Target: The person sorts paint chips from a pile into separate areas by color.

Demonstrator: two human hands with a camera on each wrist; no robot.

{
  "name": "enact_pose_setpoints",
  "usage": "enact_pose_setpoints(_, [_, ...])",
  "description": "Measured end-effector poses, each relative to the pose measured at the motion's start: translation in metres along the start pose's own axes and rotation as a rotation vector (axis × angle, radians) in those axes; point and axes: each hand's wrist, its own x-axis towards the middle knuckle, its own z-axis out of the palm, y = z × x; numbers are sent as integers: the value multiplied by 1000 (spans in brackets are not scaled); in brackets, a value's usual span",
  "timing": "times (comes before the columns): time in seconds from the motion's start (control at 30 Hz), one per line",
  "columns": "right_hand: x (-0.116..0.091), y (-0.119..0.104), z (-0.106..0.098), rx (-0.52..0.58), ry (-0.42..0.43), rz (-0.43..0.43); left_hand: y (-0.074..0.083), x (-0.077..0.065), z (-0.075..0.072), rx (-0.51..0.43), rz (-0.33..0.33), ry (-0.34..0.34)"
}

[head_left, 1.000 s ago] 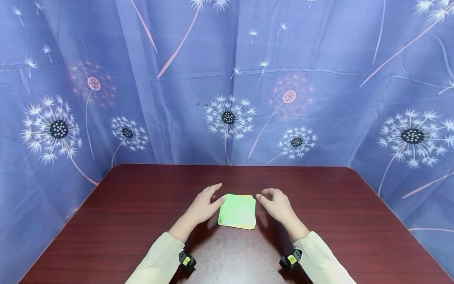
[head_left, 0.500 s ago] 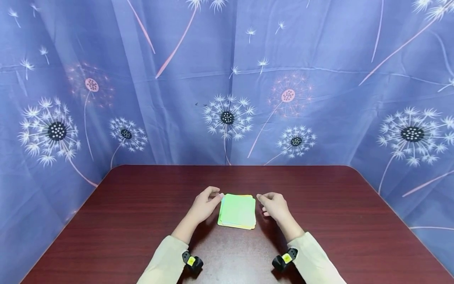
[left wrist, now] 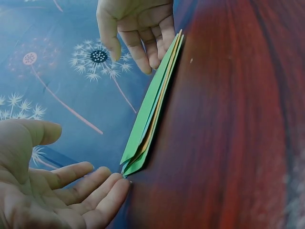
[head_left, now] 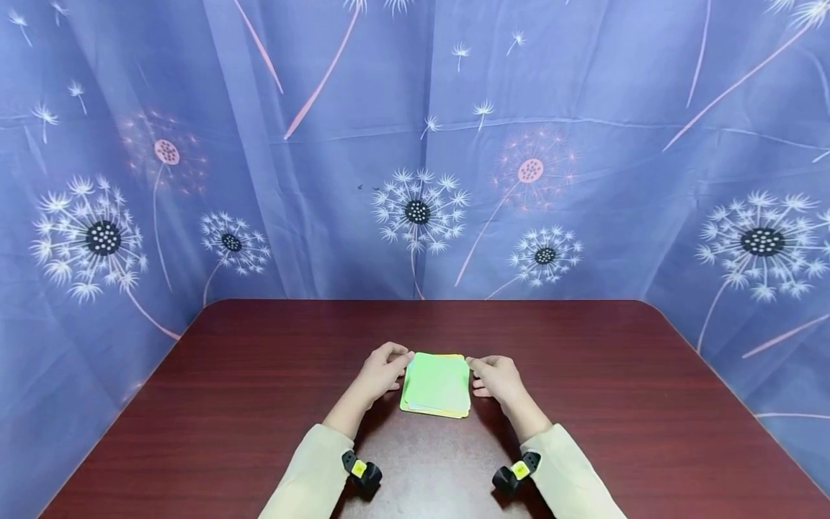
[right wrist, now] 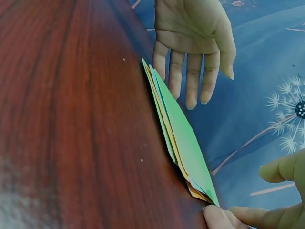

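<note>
A small stack of square paper sheets (head_left: 437,383) lies on the table, green on top. Blue, orange and green edges show below it in the left wrist view, with the layers slightly apart. My left hand (head_left: 381,372) is at the stack's left side, its fingertips at or very near the edge. On the opposite side, my right hand (head_left: 498,378) has its fingertips close to the right edge. In the right wrist view, a fingertip of the right hand (right wrist: 271,205) appears to touch a corner of the stack. Both thumbs stand apart from the fingers, and neither hand grips the paper.
The dark red wooden table (head_left: 259,360) extends around the stack on all sides. Behind it and to both sides hangs a blue curtain (head_left: 337,216) with dandelion prints. A black wrist camera (head_left: 363,472) sits at the left cuff, another black camera (head_left: 515,472) at the right.
Both hands have come inward, closer to the stack's sides, and their fingers have lowered. The wrists have drawn nearer each other. The stack stays about where it was.
</note>
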Motion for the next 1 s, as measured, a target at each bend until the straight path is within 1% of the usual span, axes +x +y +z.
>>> enact_pose_setpoints(0.23, [0, 1, 1, 15, -2, 11, 0, -2, 5, -29, -13, -24])
enact_pose_setpoints(0.43, [-2, 0, 2, 20, -8, 13, -1, -3, 7, -33, -33, -45])
enact_pose_setpoints(0.73, [-2, -1, 3, -4, -10, -1, -2, -4, 7, -34, -43, -31])
enact_pose_setpoints(0.87, [-1, -2, 3, -6, -11, -16, -1, -4, 6, -28, -31, -22])
enact_pose_setpoints(1.0, [-1, -3, 2, 3, -7, -20, 1, -3, 4, 1, -12, -2])
